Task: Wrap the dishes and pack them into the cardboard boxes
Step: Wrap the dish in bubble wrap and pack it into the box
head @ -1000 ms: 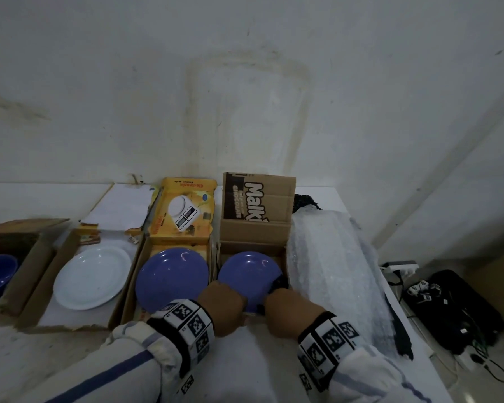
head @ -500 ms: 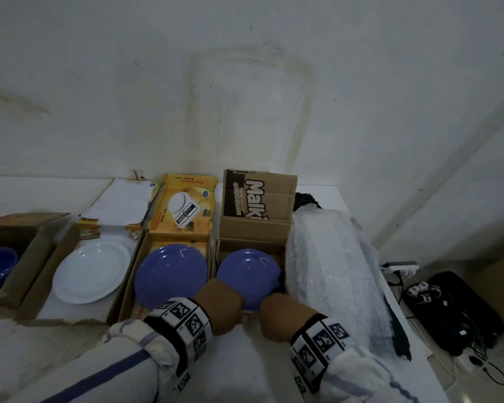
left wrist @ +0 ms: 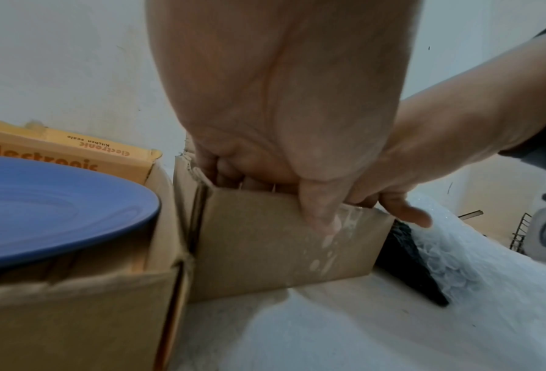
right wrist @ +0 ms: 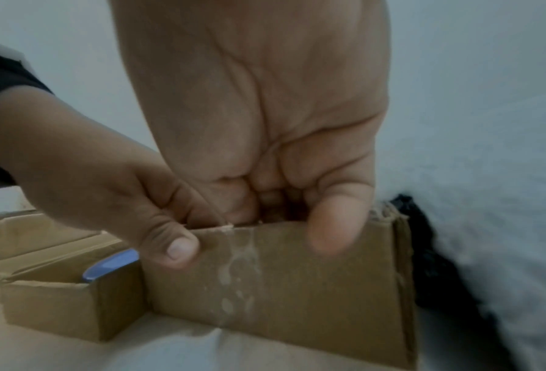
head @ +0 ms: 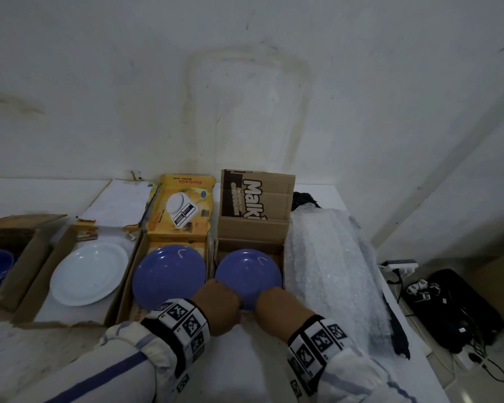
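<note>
The head view is dim and soft, with flat, cool light and no hard shadows; straight lines of the wall (head: 245,82) bow toward the edges. Small glints sit on the two blue plates (head: 248,274). Both wrist views are grainy and smeared: the right hand (right wrist: 256,120) fills its frame out of focus, and the bubble wrap (right wrist: 503,200) beside it washes out to a pale blur.

hands (head: 246,308) at Malki box (head: 252,231), blue plate (head: 249,271) inside

Stained white wall (head: 245,97) behind; black bag (head: 460,309), cables (head: 419,289) on floor at right.
</note>
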{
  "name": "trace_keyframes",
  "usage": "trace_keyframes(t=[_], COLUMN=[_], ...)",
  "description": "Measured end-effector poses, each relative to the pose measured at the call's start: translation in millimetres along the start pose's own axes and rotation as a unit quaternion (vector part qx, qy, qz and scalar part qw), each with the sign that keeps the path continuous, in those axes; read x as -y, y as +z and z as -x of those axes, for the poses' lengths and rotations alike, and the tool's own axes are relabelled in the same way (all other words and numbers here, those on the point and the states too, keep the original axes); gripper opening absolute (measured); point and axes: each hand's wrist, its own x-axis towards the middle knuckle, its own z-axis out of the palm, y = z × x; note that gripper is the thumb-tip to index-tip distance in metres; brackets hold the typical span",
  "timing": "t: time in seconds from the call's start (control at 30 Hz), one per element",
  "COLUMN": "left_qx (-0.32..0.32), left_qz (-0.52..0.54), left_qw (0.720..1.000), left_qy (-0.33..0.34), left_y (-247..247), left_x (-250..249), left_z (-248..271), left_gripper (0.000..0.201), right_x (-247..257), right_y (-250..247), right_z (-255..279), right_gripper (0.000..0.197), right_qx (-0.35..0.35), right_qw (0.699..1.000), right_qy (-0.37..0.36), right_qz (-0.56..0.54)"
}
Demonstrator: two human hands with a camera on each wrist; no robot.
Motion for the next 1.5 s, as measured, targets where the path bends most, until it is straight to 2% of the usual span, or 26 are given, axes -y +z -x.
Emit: trace_keyframes(t=[0.1, 0.17, 0.2, 0.23, 0.3, 0.37, 0.5, 0.6, 0.73, 0.8, 0.87, 0.97, 1.03, 1.1, 1.17, 1.2, 1.23, 1.27, 1.3, 1.37, 1.43, 1.5], left_qx=[0.007, 0.017, 0.021, 0.024, -0.004, -0.038, -0.025, -0.027, -0.088, -0.11, -0.132, -0.169, -0.187, -0.232, -0.249, -0.229, -0.2, -0.174, -0.155, -0.147, -0.185, -0.23], left_qz=[0.011, 0.021, 0.032, 0.049, 0.109, 0.2, 0.406, 0.457, 0.536, 0.545, 0.571, 0.599, 0.589, 0.581, 0.596, 0.613, 0.619, 0.608, 0.588, 0.56, 0.534, 0.496], left_qw=[1.0, 1.0, 0.999, 0.998, 0.994, 0.979, 0.914, 0.888, 0.833, 0.824, 0.805, 0.783, 0.786, 0.779, 0.762, 0.754, 0.756, 0.769, 0.787, 0.81, 0.824, 0.836], left_qy=[0.005, 0.002, -0.004, -0.01, -0.015, -0.013, -0.003, -0.033, -0.105, -0.107, -0.09, -0.019, 0.023, 0.04, 0.052, 0.062, 0.074, 0.087, 0.104, 0.096, 0.037, -0.047], left_y=[1, -2, -4, -8, -21, -35, -50, -51, -52, -53, -54, -63, -69, -72, -74, -77, -81, -84, -88, -91, -93, -91], left_x=[1, 0, -1, -3, -8, -16, -40, -58, -68, -70, -72, -77, -76, -71, -61, -56, -50, -43, -36, -27, -21, -13], left_z=[-1, -1, -1, -2, -5, -12, -40, -60, -69, -68, -66, -55, -47, -39, -33, -30, -27, -24, -22, -17, -10, -8], left_gripper=[0.042, 0.044, 0.047, 0.05, 0.049, 0.039, 0.03, 0.013, 0.015, 0.015, 0.016, 0.016, 0.012, 0.01, 0.031, 0.048, 0.063, 0.07, 0.068, 0.045, 0.02, 0.002], right_x=[-1, -3, -7, -13, -33, -57, -86, -92, -94, -94, -94, -97, -96, -92, -89, -87, -85, -82, -78, -73, -69, -64], right_y=[-2, -9, -12, -16, -22, -22, -19, -11, -7, -6, -8, -15, -22, -32, -43, -49, -54, -60, -66, -76, -83, -86], right_z=[-2, 6, 7, 10, 13, 17, 19, 19, 21, 21, 24, 32, 37, 41, 43, 45, 48, 50, 55, 59, 62, 60], right_gripper=[0.04, 0.042, 0.04, 0.036, 0.029, 0.029, 0.041, 0.041, 0.034, 0.034, 0.047, 0.06, 0.045, 0.025, 0.025, 0.023, 0.019, 0.016, 0.016, 0.017, 0.021, 0.02], right_qx=[-0.019, -0.016, -0.061, -0.135, -0.261, -0.318, -0.322, -0.311, -0.348, -0.365, -0.348, -0.335, -0.357, -0.409, -0.431, -0.421, -0.427, -0.432, -0.421, -0.397, -0.414, -0.444], right_qw=[0.998, 0.998, 0.995, 0.986, 0.96, 0.941, 0.933, 0.932, 0.91, 0.903, 0.913, 0.928, 0.925, 0.907, 0.898, 0.903, 0.897, 0.888, 0.881, 0.857, 0.821, 0.805], right_qy=[-0.057, -0.051, -0.045, -0.048, -0.029, -0.004, 0.039, 0.017, -0.013, -0.024, -0.01, 0.038, 0.036, 0.014, -0.016, -0.044, -0.079, -0.116, -0.146, -0.206, -0.24, -0.254], right_qz=[-0.028, -0.038, -0.064, -0.084, -0.096, -0.115, -0.154, -0.183, -0.225, -0.227, -0.214, -0.158, -0.125, -0.098, -0.084, -0.076, -0.081, -0.11, -0.159, -0.255, -0.312, -0.301])
